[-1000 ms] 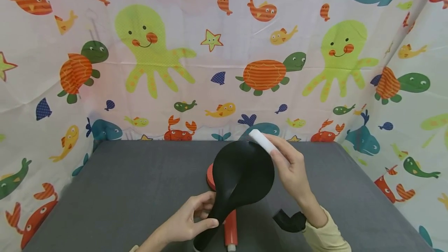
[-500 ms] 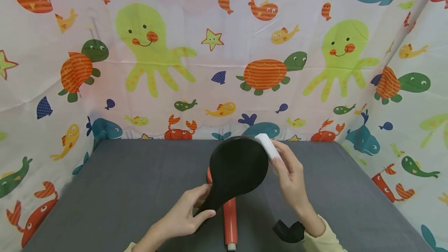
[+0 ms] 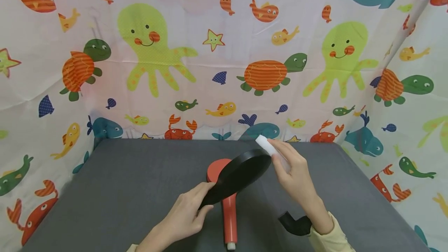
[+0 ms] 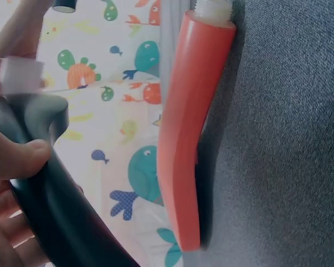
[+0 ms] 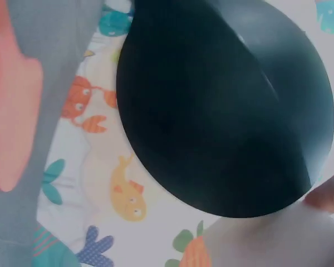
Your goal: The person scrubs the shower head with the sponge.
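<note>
A black handheld shower head (image 3: pixel 241 174) is held up over the table, tilted so its round head appears narrow. My left hand (image 3: pixel 185 211) grips its handle, the thumb lying along it in the left wrist view. Between the thumb and fingers of my right hand (image 3: pixel 295 172) is a white sponge-like block (image 3: pixel 266 146), right at the rim of the round head. In the right wrist view, the white block (image 5: pixel 267 245) lies along the edge of the black head (image 5: pixel 228 111). Beneath, a red handheld shower head (image 3: pixel 229 221) with a pale threaded end lies on the table.
The dark grey cloth-covered table (image 3: pixel 140 182) extends to both sides. A curtain (image 3: pixel 217 11) printed with sea animals hangs behind and along the sides. By the right sleeve is a black curved piece (image 3: pixel 295 224) at the wrist.
My left hand has tilted the black shower head from nearly full-face to almost edge-on, uncovering more of the red one's head. The white block has stayed at its rim, shifting slightly right.
</note>
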Tool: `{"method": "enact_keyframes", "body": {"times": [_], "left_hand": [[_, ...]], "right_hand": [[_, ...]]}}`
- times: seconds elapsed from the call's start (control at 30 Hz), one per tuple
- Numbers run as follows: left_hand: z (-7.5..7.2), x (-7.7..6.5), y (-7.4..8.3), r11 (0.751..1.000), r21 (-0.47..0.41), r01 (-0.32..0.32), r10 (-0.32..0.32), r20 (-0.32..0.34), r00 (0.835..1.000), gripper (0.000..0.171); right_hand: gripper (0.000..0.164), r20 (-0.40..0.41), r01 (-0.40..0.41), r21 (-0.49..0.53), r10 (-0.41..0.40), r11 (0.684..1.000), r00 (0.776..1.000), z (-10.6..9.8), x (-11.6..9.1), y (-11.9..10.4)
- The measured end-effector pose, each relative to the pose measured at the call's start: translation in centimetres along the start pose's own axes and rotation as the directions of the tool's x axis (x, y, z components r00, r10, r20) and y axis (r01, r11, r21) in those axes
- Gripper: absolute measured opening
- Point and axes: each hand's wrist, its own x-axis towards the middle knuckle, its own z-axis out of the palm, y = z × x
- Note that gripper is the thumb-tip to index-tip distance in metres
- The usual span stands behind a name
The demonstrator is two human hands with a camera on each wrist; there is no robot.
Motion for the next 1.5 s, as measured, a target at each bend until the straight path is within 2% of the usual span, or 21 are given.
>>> {"method": "enact_keyframes", "body": {"times": [0.07, 0.13, 0.2, 0.27, 0.37, 0.43, 0.5, 0.6, 0.7, 0.8, 0.87, 0.93, 1.1, 1.17, 1.2, 1.23, 1.37, 1.43, 1.5], "left_hand": [[0.1, 0.0, 0.1, 1.0, 0.026, -0.007, 0.008, -0.031, 0.999, 0.05], [0.2, 0.0, 0.1, 0.998, 0.057, -0.009, 0.012, -0.043, 0.999, 0.051], [0.5, 0.0, 0.2, 0.995, 0.097, -0.015, 0.021, -0.052, 0.998, 0.052], [0.7, -0.1, 0.4, 0.991, 0.133, -0.02, 0.028, -0.055, 0.998, 0.054], [0.9, -0.1, 0.6, 0.983, 0.184, -0.015, 0.027, -0.063, 0.998, 0.055], [0.9, -0.1, 0.7, 0.977, 0.215, -0.01, 0.027, -0.075, 0.997, 0.056], [1.0, -0.1, 0.8, 0.971, 0.237, -0.005, 0.028, -0.092, 0.995, 0.056], [1.0, -0.1, 0.9, 0.968, 0.251, 0.0, 0.03, -0.115, 0.993, 0.056], [1.1, 0.0, 1.0, 0.969, 0.247, 0.013, 0.019, -0.128, 0.992, 0.056], [1.1, -0.1, 1.2, 0.968, 0.251, 0.029, 0.005, -0.132, 0.991, 0.055], [1.1, -0.1, 1.3, 0.964, 0.263, 0.039, -0.002, -0.137, 0.991, 0.054], [1.1, -0.2, 1.3, 0.959, 0.279, 0.043, -0.003, -0.144, 0.99, 0.053], [1.1, -0.2, 1.3, 0.943, 0.329, 0.042, 0.014, -0.165, 0.986, 0.052], [1.1, -0.2, 1.3, 0.936, 0.349, 0.035, 0.027, -0.171, 0.985, 0.052], [1.1, -0.2, 1.3, 0.934, 0.356, 0.033, 0.032, -0.173, 0.984, 0.052], [1.1, -0.1, 1.3, 0.932, 0.362, 0.032, 0.034, -0.174, 0.984, 0.052], [1.1, 0.0, 1.4, 0.928, 0.371, 0.037, 0.03, -0.175, 0.984, 0.053], [1.1, 0.0, 1.4, 0.927, 0.373, 0.04, 0.027, -0.173, 0.985, 0.053], [1.1, -0.1, 1.4, 0.925, 0.377, 0.04, 0.029, -0.174, 0.984, 0.054]], "right_hand": [[0.037, 0.014, -0.062, -0.039, 0.063, 0.997, 0.998, 0.1, -0.2, 0.2], [0.038, 0.016, -0.066, -0.052, 0.066, 0.997, 0.998, 0.3, -0.4, 0.1], [0.039, 0.001, 0.001, -0.051, -0.001, 0.999, 1.0, 0.5, -0.5, -0.6], [0.036, -0.006, 0.114, -0.071, -0.115, 0.991, 0.993, 0.6, -0.5, -1.5], [0.034, 0.006, 0.28, -0.113, -0.281, 0.953, 0.96, 0.8, -0.4, -2.5], [0.037, 0.015, 0.33, -0.143, -0.332, 0.933, 0.943, 0.9, -0.4, -2.6], [0.037, 0.005, 0.31, -0.164, -0.313, 0.937, 0.95, 0.9, -0.4, -2.2], [0.037, -0.036, 0.203, -0.214, -0.215, 0.955, 0.976, 0.9, -0.4, -1.2], [0.042, -0.066, 0.119, -0.258, -0.14, 0.959, 0.988, 1.0, -0.6, -0.4], [0.041, -0.07, 0.138, -0.264, -0.161, 0.955, 0.984, 1.2, -0.8, -0.6], [0.039, -0.07, 0.195, -0.257, -0.22, 0.947, 0.973, 1.7, -0.9, -1.3], [0.038, -0.056, 0.276, -0.26, -0.3, 0.925, 0.952, 2.4, -1.2, -2.4], [0.037, 0.04, 0.469, -0.341, -0.485, 0.815, 0.873, 4.4, -2.4, -4.4], [0.037, 0.068, 0.496, -0.366, -0.509, 0.788, 0.858, 4.7, -2.7, -4.6], [0.037, 0.06, 0.493, -0.377, -0.51, 0.784, 0.858, 4.7, -2.6, -4.5], [0.037, 0.047, 0.474, -0.387, -0.496, 0.791, 0.867, 4.6, -2.5, -4.3], [0.04, -0.033, 0.314, -0.413, -0.358, 0.855, 0.933, 3.6, -1.3, -3.3], [0.04, -0.063, 0.257, -0.423, -0.311, 0.869, 0.948, 3.3, -1.0, -3.1], [0.04, -0.07, 0.249, -0.434, -0.308, 0.866, 0.949, 3.6, -1.2, -3.3]]}}
